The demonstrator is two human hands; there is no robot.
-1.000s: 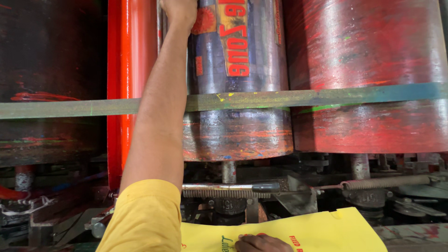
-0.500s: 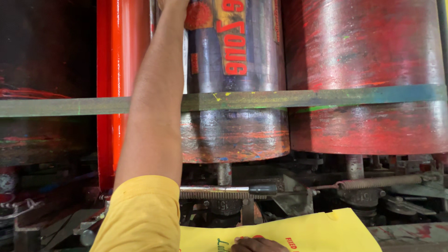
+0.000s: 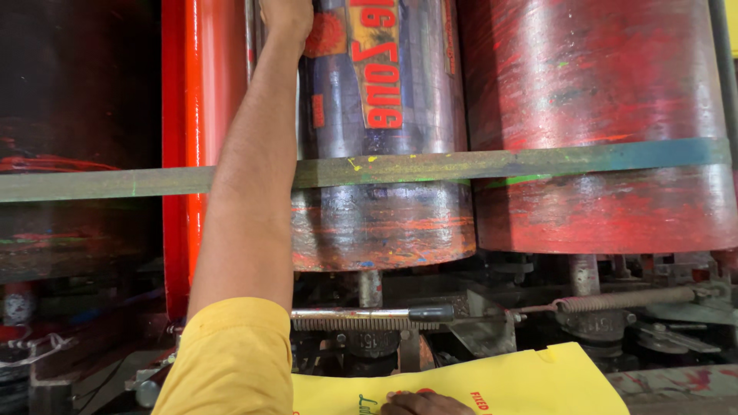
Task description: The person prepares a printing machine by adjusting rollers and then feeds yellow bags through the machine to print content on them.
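Observation:
My left arm, in a yellow sleeve, reaches straight up, and my left hand [image 3: 286,17] rests against the left edge of the middle roller [image 3: 384,192]. This is a dark metal cylinder wrapped with a printing plate that carries red lettering. The frame's top edge cuts off the fingers. At the bottom, only the top of my right hand [image 3: 424,403] shows, lying on a yellow printed sheet [image 3: 530,380] below the rollers.
A glossy red roller [image 3: 211,115] stands left of my arm and a large red-stained roller [image 3: 600,123] stands to the right. A grey-green flat bar [image 3: 492,163] crosses in front of them all. Shafts, a coil spring [image 3: 623,300] and brackets sit beneath.
My left hand stays on the middle roller and my right hand stays on the yellow sheet. The view has shifted slightly, so the sheet sits a little lower in the frame.

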